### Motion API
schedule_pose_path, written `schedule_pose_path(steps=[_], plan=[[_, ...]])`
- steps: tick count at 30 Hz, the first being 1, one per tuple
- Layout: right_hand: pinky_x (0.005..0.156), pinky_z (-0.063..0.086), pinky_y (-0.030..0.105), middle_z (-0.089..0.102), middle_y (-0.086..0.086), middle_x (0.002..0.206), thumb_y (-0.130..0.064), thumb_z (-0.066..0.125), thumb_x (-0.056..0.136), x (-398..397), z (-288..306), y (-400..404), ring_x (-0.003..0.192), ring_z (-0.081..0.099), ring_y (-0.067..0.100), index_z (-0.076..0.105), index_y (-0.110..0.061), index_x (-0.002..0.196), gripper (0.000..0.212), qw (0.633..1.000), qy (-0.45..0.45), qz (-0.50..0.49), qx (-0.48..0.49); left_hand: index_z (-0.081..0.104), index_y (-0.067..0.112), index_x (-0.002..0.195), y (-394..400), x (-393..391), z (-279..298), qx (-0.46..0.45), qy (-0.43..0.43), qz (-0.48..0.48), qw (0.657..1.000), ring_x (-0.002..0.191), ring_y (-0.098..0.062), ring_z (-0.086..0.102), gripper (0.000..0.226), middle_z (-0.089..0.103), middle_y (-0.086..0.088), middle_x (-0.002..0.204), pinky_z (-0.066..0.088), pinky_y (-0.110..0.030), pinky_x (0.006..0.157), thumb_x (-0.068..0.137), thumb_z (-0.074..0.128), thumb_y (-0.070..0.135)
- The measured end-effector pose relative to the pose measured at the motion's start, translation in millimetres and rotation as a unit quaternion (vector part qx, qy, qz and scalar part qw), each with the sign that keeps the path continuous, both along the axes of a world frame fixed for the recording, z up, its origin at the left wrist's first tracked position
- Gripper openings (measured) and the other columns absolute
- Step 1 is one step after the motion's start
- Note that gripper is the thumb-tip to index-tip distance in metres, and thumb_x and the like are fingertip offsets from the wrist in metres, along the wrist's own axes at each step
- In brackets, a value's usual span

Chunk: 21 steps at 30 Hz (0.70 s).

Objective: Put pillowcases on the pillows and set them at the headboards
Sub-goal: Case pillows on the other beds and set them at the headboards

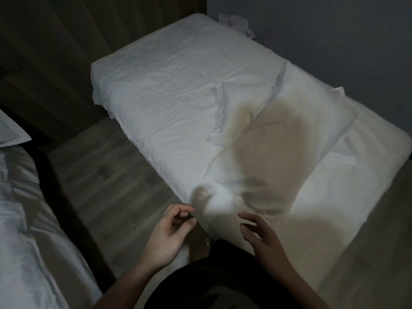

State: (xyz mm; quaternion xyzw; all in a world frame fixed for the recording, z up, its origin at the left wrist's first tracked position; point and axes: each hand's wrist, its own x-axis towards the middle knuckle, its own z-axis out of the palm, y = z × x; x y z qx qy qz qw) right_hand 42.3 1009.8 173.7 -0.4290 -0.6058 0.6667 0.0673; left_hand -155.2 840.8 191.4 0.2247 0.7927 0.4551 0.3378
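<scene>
From the head view, my left hand [169, 233] hangs over the floor [107, 170] just off the near corner of the bed [178, 90], palm up, fingers loosely curled, holding nothing. My right hand [260, 237] hovers above that same corner, fingers spread and relaxed, also holding nothing. Neither touches the sheet.

A pillow [294, 112] in a white case lies flat across the middle of the bed, well short of the headboard [55, 52], one corner poking past the far edge by the wall [334, 41]. A loose white flap, perhaps a pillowcase [219, 117], lies just beside it toward the headboard; I cannot tell if it is separate. The head end of the mattress is bare sheet.

A strip of floor runs between this bed and a second bed [29, 219] at left, open up to the headboard. A second pillow [11, 132] shows its corner there.

The sheet is white, soft and finely creased; the floor is grey wood-look planks; the headboard is dark, panelled wood. A crumpled pale bundle [236, 23] sits at the far top corner. My shadow falls over the pillow.
</scene>
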Motion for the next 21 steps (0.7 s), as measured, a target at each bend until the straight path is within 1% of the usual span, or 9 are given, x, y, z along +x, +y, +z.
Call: schedule_pose_path(steps=[4, 6, 8, 9, 10, 12, 14, 18, 21], plan=[[0.087, 0.052, 0.022, 0.074, -0.009, 0.117, -0.012, 0.067, 0.099, -36, -16, 49, 0.107, 0.069, 0.008, 0.074, -0.030, 0.114, 0.025, 1.000, 0.006, 0.002, 0.018, 0.072, 0.024, 0.107, 57, -30, -6, 0.018, 0.003, 0.009, 1.000, 0.102, -0.007, 0.067, 0.013, 0.067, 0.012, 0.108, 0.049, -0.010, 0.083, 0.096, 0.069, 0.017], [0.087, 0.052, 0.025, 0.074, -0.004, 0.118, -0.019, 0.070, 0.096, -50, -21, 72, 0.106, 0.070, 0.009, 0.074, -0.027, 0.115, 0.021, 1.000, 0.008, -0.009, 0.012, 0.072, 0.024, 0.106, 79, -44, -11, 0.013, -0.010, 0.007, 1.000, 0.103, -0.006, 0.066, 0.020, 0.067, 0.007, 0.109, 0.047, -0.008, 0.083, 0.089, 0.066, 0.031], [0.086, 0.052, 0.027, 0.074, -0.006, 0.116, -0.030, 0.069, 0.092, -58, -21, 89, 0.106, 0.069, 0.008, 0.073, -0.027, 0.116, 0.024, 1.000, 0.008, -0.013, 0.018, 0.072, 0.031, 0.102, 96, -58, -17, 0.004, -0.020, 0.000, 1.000, 0.104, -0.008, 0.066, 0.027, 0.067, 0.005, 0.110, 0.048, -0.011, 0.085, 0.082, 0.063, 0.046], [0.087, 0.053, 0.029, 0.075, -0.007, 0.114, -0.029, 0.070, 0.093, -60, -22, 97, 0.106, 0.069, 0.007, 0.073, -0.028, 0.115, 0.022, 1.000, 0.006, -0.014, 0.017, 0.072, 0.033, 0.099, 105, -65, -22, 0.002, -0.027, -0.002, 1.000, 0.104, -0.008, 0.065, 0.028, 0.067, 0.005, 0.110, 0.049, -0.013, 0.085, 0.079, 0.062, 0.050], [0.088, 0.053, 0.029, 0.075, -0.008, 0.113, -0.024, 0.071, 0.096, -62, -24, 103, 0.107, 0.069, 0.007, 0.072, -0.030, 0.115, 0.019, 1.000, 0.002, -0.015, 0.013, 0.072, 0.034, 0.098, 114, -72, -27, 0.003, -0.036, -0.003, 0.999, 0.103, -0.009, 0.066, 0.025, 0.068, 0.005, 0.109, 0.050, -0.015, 0.085, 0.079, 0.064, 0.049], [0.087, 0.052, 0.027, 0.075, -0.009, 0.113, -0.020, 0.068, 0.098, -64, -27, 115, 0.107, 0.069, 0.005, 0.072, -0.036, 0.115, 0.023, 1.000, -0.008, -0.017, 0.007, 0.073, 0.027, 0.098, 135, -90, -40, -0.009, -0.046, -0.011, 0.999, 0.101, -0.013, 0.068, 0.018, 0.071, 0.003, 0.108, 0.051, -0.016, 0.083, 0.084, 0.069, 0.038], [0.089, 0.053, 0.028, 0.075, -0.008, 0.115, -0.021, 0.068, 0.098, -65, -34, 123, 0.107, 0.070, 0.004, 0.072, -0.040, 0.116, 0.025, 0.999, -0.022, -0.026, 0.000, 0.073, 0.023, 0.100, 159, -110, -60, -0.058, -0.048, -0.035, 0.997, 0.099, -0.013, 0.068, 0.010, 0.072, 0.003, 0.110, 0.049, -0.016, 0.080, 0.091, 0.071, 0.028], [0.097, 0.056, 0.037, 0.075, -0.015, 0.117, -0.023, 0.067, 0.099, -70, -46, 136, 0.108, 0.070, 0.003, 0.072, -0.036, 0.116, 0.022, 0.998, -0.056, -0.032, 0.004, 0.072, 0.024, 0.103, 216, -143, -108, -0.171, -0.055, -0.111, 0.977, 0.103, -0.013, 0.066, 0.017, 0.070, 0.008, 0.110, 0.046, -0.026, 0.081, 0.094, 0.070, 0.038], [0.098, 0.057, 0.046, 0.074, -0.018, 0.118, -0.023, 0.066, 0.100, -75, -59, 148, 0.111, 0.069, 0.004, 0.073, -0.038, 0.114, 0.022, 0.995, -0.080, -0.055, -0.002, 0.069, 0.019, 0.105, 263, -160, -147, -0.230, -0.064, -0.149, 0.960, 0.105, -0.020, 0.061, 0.026, 0.066, 0.002, 0.114, 0.044, -0.030, 0.083, 0.092, 0.070, 0.041]])
